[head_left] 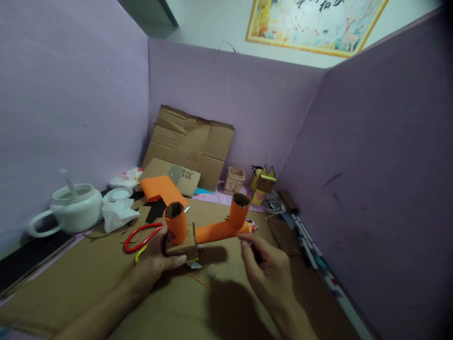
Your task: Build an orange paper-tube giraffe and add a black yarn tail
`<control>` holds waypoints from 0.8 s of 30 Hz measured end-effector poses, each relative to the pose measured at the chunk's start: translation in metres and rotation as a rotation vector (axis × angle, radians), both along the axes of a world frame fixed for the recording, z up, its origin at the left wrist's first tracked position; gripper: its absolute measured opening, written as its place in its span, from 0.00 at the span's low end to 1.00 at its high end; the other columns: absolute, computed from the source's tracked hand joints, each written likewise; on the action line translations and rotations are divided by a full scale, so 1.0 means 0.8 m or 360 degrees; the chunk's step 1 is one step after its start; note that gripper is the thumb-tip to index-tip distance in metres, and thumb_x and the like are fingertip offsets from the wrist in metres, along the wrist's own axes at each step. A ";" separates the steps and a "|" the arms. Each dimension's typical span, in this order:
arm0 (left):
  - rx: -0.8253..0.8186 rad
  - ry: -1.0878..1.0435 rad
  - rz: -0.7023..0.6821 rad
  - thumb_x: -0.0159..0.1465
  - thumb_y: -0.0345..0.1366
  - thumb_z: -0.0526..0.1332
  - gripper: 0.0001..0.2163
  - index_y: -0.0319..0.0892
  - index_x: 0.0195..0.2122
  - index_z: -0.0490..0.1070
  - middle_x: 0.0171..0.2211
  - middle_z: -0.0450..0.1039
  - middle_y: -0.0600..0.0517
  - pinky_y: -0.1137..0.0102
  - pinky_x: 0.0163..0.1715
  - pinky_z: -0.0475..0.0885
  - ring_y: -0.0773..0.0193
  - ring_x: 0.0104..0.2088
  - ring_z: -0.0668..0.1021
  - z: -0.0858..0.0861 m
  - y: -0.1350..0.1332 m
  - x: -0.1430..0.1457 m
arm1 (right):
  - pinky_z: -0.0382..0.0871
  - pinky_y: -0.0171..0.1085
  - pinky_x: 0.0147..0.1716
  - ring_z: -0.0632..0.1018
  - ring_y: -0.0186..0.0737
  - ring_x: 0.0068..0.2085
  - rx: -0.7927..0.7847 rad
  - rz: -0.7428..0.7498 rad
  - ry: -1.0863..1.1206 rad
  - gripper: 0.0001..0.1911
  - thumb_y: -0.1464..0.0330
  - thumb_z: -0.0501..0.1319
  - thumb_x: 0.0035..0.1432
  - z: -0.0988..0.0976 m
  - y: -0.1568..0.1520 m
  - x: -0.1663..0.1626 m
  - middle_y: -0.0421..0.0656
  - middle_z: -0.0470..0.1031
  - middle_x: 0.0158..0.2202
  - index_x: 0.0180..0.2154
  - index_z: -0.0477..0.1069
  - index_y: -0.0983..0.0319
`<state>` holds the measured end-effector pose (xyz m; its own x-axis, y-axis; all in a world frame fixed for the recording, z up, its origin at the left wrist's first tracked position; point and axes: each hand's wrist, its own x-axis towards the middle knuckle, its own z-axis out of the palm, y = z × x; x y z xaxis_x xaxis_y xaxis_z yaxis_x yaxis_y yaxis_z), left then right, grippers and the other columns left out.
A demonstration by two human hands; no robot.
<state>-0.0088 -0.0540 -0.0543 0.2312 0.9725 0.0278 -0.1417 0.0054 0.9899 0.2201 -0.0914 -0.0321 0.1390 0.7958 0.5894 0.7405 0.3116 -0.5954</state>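
Observation:
My left hand (161,257) is closed round the cardboard base of an orange paper-covered craft (208,226) made of two upright tubes joined by a flat bar. It is lifted a little above the brown cardboard sheet (106,283). My right hand (265,269) hovers just right of the craft's bar, fingers curled with the fingertips close together; nothing shows in them. Red-handled scissors (139,236) lie just left of my left hand.
A white teapot (74,208) and crumpled tissue (118,212) sit at the left. Orange paper (161,189) and cardboard pieces (193,141) lean at the back wall. Small cardboard figures (264,182), a basket (235,179) and pens (304,241) line the right. Purple partitions enclose three sides.

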 end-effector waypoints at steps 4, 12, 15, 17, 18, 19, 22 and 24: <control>-0.0060 -0.0162 -0.0021 0.41 0.33 0.68 0.28 0.39 0.47 0.68 0.38 0.77 0.44 0.57 0.38 0.72 0.46 0.39 0.77 -0.004 0.003 0.000 | 0.67 0.39 0.38 0.75 0.43 0.40 0.0041 0.0075 0.0738 0.19 0.59 0.62 0.50 0.011 0.023 0.037 0.47 0.74 0.39 0.43 0.69 0.60; -0.0166 -0.0321 -0.0189 0.42 0.30 0.68 0.24 0.38 0.42 0.69 0.38 0.76 0.45 0.57 0.39 0.72 0.48 0.39 0.77 0.001 0.006 0.000 | 0.67 0.48 0.46 0.68 0.52 0.53 -0.0613 0.1016 0.1640 0.39 0.65 0.74 0.30 -0.008 0.031 0.017 0.48 0.66 0.53 0.47 0.65 0.57; -0.0181 -0.0251 -0.0229 0.44 0.31 0.68 0.26 0.38 0.46 0.69 0.40 0.76 0.44 0.56 0.41 0.72 0.46 0.40 0.77 0.010 0.005 0.003 | 0.70 0.47 0.42 0.74 0.47 0.44 -0.0597 0.0989 0.1822 0.31 0.67 0.73 0.33 -0.011 0.029 0.001 0.45 0.72 0.44 0.42 0.67 0.59; -0.0128 -0.0152 -0.0280 0.44 0.32 0.68 0.27 0.37 0.48 0.68 0.42 0.76 0.42 0.55 0.42 0.71 0.45 0.42 0.76 0.011 0.006 0.003 | 0.71 0.45 0.41 0.76 0.44 0.39 -0.0578 0.0902 0.1925 0.28 0.67 0.72 0.33 -0.015 0.031 -0.003 0.43 0.73 0.41 0.40 0.67 0.60; -0.0095 -0.0103 -0.0296 0.45 0.33 0.68 0.27 0.36 0.48 0.67 0.43 0.75 0.42 0.54 0.44 0.71 0.44 0.43 0.76 0.010 0.008 0.003 | 0.71 0.44 0.41 0.76 0.43 0.38 -0.0574 0.0873 0.1961 0.28 0.68 0.72 0.33 -0.017 0.033 -0.003 0.43 0.73 0.40 0.40 0.67 0.60; -0.0074 -0.0043 -0.0297 0.46 0.34 0.68 0.28 0.37 0.49 0.66 0.44 0.75 0.42 0.54 0.45 0.70 0.44 0.44 0.76 0.008 0.010 0.001 | 0.72 0.43 0.40 0.76 0.43 0.38 -0.0574 0.0857 0.1989 0.28 0.68 0.72 0.33 -0.020 0.034 -0.003 0.43 0.73 0.40 0.40 0.67 0.60; -0.0027 0.0181 -0.0159 0.46 0.37 0.69 0.29 0.41 0.50 0.64 0.45 0.74 0.44 0.54 0.46 0.70 0.44 0.46 0.74 -0.006 0.016 -0.007 | 0.73 0.40 0.38 0.76 0.42 0.38 -0.0586 0.0875 0.2061 0.29 0.70 0.72 0.33 -0.027 0.036 -0.002 0.43 0.74 0.39 0.40 0.67 0.61; 0.0089 0.0254 0.0003 0.43 0.40 0.71 0.34 0.44 0.51 0.61 0.49 0.70 0.44 0.54 0.46 0.70 0.41 0.50 0.71 -0.011 0.014 -0.016 | 0.73 0.39 0.38 0.76 0.40 0.37 -0.0587 0.0887 0.2108 0.29 0.71 0.72 0.33 -0.029 0.036 -0.001 0.43 0.74 0.39 0.41 0.67 0.61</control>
<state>-0.0215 -0.0427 -0.0632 0.2353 0.9709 0.0451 0.0175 -0.0506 0.9986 0.2190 -0.0624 -0.0555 0.0351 0.9986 0.0384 -0.5522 0.0514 -0.8321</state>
